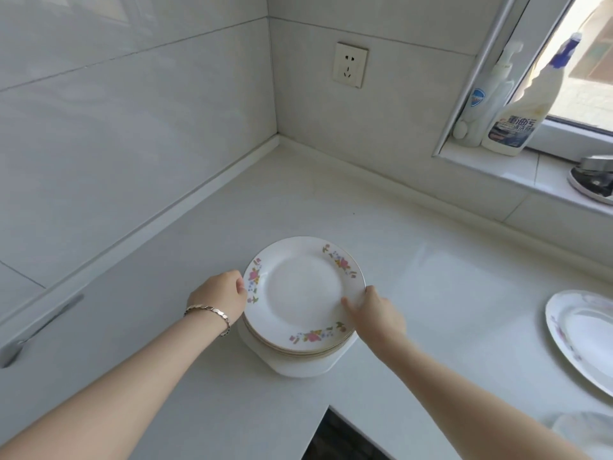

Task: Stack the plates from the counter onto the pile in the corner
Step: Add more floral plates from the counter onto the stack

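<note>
A pile of white plates with pink flower rims (303, 290) sits on a white square base (298, 366) on the white counter, short of the corner. My left hand (222, 295), with a bracelet on the wrist, grips the pile's left rim. My right hand (376, 308) holds the right rim, thumb lying on the top plate. Another flowered plate (583, 336) lies on the counter at the far right, partly cut off by the frame edge.
The tiled wall corner (277, 137) is beyond the pile, with a wall socket (350, 64) above. Two cleaner bottles (517, 104) and a metal object (593, 180) stand on the window sill at right. A dark gap (335, 436) opens at the counter's front edge.
</note>
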Available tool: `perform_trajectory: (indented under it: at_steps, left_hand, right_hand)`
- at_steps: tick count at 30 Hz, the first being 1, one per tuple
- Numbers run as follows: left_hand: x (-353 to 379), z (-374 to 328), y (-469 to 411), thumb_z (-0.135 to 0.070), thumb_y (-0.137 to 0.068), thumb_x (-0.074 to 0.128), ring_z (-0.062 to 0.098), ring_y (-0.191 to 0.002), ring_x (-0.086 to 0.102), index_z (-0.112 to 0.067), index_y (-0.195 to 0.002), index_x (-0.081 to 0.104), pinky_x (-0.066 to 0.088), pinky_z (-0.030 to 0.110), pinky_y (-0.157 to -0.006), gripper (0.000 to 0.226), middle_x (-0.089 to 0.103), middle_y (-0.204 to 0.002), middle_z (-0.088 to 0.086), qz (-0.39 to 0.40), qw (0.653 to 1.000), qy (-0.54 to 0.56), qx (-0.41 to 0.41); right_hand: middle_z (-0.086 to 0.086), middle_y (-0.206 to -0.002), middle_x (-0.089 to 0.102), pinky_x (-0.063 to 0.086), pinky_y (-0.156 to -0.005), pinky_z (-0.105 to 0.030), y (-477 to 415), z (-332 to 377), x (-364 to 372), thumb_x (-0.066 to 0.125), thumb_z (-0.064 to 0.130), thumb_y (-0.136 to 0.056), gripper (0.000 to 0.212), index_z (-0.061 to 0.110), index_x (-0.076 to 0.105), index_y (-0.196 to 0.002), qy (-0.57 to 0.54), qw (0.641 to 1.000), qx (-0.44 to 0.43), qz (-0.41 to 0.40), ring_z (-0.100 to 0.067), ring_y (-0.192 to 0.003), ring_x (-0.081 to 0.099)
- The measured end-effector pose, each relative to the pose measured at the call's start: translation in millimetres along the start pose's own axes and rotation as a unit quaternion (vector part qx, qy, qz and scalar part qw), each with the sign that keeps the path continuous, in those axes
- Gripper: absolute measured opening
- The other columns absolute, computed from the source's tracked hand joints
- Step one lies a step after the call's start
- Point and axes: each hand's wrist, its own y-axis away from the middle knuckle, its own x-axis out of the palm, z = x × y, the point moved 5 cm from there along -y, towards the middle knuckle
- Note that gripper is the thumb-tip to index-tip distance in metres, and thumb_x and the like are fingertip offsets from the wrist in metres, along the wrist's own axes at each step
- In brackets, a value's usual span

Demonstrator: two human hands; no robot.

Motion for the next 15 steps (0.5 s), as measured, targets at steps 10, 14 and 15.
perform_trajectory:
  at_steps: [10,14,15]
  left_hand:
    - [31,-107,8,-0.019,-0.092,0.040,0.026,-0.091,0.062,-0.017,-0.103,0.060,0.047,0.029,-0.073,0.023,0.068,-0.102,0.002,0.062,0.988,0.006,0.138]
    - [63,-188,28,-0.019,-0.091,0.040,0.025,-0.088,0.057,-0.020,-0.092,0.057,0.044,0.027,-0.072,0.017,0.067,-0.103,0.003,0.103,0.973,-0.014,0.205]
    - [75,-210,35,-0.019,-0.091,0.041,0.026,-0.094,0.060,-0.021,-0.092,0.058,0.046,0.029,-0.077,0.017,0.068,-0.107,0.004,0.113,0.969,-0.015,0.221]
  right_hand:
    - [0.002,-0.064,0.062,0.052,-0.068,-0.028,-3,-102,-32,0.040,0.038,-0.091,0.034,0.015,0.060,-0.105,-0.051,0.996,0.064,0.038,-0.018,-0.061,0.064]
    - [0.008,-0.057,0.059,0.041,-0.049,-0.018,9,-176,-64,0.043,0.026,-0.089,0.026,0.014,0.059,-0.106,-0.039,0.992,0.096,0.075,-0.006,-0.045,0.052]
    - [0.008,-0.057,0.058,0.040,-0.047,-0.017,12,-196,-74,0.044,0.025,-0.089,0.025,0.014,0.059,-0.106,-0.039,0.991,0.105,0.073,-0.005,-0.044,0.051]
